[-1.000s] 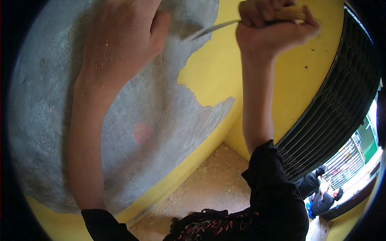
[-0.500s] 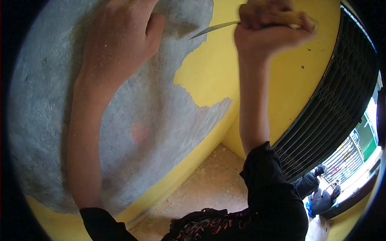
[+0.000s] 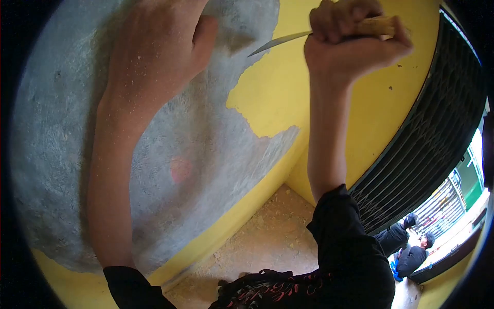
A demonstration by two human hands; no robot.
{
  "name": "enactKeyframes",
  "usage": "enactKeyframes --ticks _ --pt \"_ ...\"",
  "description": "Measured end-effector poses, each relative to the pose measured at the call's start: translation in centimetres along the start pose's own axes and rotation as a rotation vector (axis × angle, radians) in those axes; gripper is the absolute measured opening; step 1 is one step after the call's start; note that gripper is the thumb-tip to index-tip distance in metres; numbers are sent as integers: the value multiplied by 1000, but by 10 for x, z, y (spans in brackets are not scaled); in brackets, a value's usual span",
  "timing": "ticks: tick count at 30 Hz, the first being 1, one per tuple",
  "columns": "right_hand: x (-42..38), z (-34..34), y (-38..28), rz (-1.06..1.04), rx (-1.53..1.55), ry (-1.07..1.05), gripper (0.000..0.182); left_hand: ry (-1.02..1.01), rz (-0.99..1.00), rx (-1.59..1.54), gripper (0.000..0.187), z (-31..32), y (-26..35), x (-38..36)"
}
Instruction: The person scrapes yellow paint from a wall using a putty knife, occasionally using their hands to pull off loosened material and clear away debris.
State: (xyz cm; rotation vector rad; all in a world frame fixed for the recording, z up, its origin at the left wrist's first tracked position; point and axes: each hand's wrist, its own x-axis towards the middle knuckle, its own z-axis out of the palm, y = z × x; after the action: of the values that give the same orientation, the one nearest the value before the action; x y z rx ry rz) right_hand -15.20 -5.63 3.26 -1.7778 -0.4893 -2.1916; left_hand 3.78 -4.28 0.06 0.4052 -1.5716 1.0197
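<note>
My right hand (image 3: 350,44) is wrapped round the yellowish wooden handle (image 3: 378,27) of a knife. Its thin, pointed blade (image 3: 278,42) sticks out to the left, with the tip over the ragged edge between grey and yellow wall. My left hand (image 3: 159,49) lies against the bare grey wall (image 3: 170,129) at upper left, thumb apart and pale specks on its back. The upper frame edge cuts off its other fingers. Yellow paint (image 3: 267,98) remains right of the ragged edge, below the blade.
A dark folding metal gate (image 3: 411,134) stands on the right. Beyond it, a person in dark clothes (image 3: 411,257) sits low near the bright opening. Small chips litter the dusty floor (image 3: 267,226) at the wall's foot. A reddish patch (image 3: 181,170) marks the grey surface.
My right hand and the knife show slightly lower and farther right, and the whole view has shifted a little. The grip is the same, and the left hand stays on the wall.
</note>
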Motion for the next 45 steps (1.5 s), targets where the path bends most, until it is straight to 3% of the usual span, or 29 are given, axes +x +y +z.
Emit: enactKeyframes --ticks 2,3,6,7,8,9,11,12,14,16,18,19,20,22,23,24,26,29,32,33,36,39,40,43,45 --pt "-2 4 7 -55 66 -16 54 -128 -26 44 40 -3 -2 2" --pt "-11 6 22 167 59 105 52 -171 -34 56 40 -3 -1 1" --pt "-1 9 4 146 29 113 51 19 23 10 41 -1 13 4" --pt "3 35 -22 168 -44 300 51 -31 -20 89 41 -3 18 7" --pt "2 24 -11 170 -44 300 51 -60 -47 127 41 -2 17 6" --pt "-3 3 8 95 31 82 50 -90 -74 166 41 -1 15 5" --pt "-9 4 19 173 54 -36 49 12 10 86 41 4 6 3" --pt "-4 8 15 163 57 -44 49 51 42 63 41 2 7 7" --pt "1 16 -4 157 51 242 50 -48 -36 150 41 -2 15 8" --pt "1 6 -1 96 131 187 52 -99 -62 154 41 -2 5 6" --pt "-17 -25 43 -142 -108 -176 54 -136 -69 113 41 2 0 -1" --pt "-28 -28 58 77 50 -18 58 -54 -16 108 41 6 0 -3" --pt "-22 -27 51 65 54 -24 58 -4 15 112 40 5 1 0" --pt "-10 -16 16 -290 -80 -181 62 -9 -9 153 40 -1 13 7" --pt "-10 7 -15 60 -49 87 64 -47 -41 167 40 -3 15 7" --pt "-8 0 -3 71 -48 93 64 -86 -73 183 40 -5 17 6" --pt "-5 -23 32 -249 -53 -247 66 -21 -17 82 39 -5 15 3" --pt "-33 -19 45 -58 -127 -103 69 7 -14 63 40 -3 11 2" --pt "-20 -9 -24 199 57 -241 55 29 -6 37 41 0 5 1" --pt "-34 4 -9 182 -59 -133 68 29 -5 23 42 -1 7 0" --pt "-59 44 -12 114 -384 -108 80 -35 -40 174 43 -4 13 5" --pt "-63 47 -15 293 138 21 56 52 19 7 42 0 0 0" --pt "-76 38 2 147 -74 -171 59 79 50 -18 42 0 -2 0" --pt "-104 2 15 -25 -565 -644 43 42 98 2 41 -2 -8 -2" --pt "-119 19 -8 -113 -734 -694 36 78 81 -68 40 1 -6 -2"
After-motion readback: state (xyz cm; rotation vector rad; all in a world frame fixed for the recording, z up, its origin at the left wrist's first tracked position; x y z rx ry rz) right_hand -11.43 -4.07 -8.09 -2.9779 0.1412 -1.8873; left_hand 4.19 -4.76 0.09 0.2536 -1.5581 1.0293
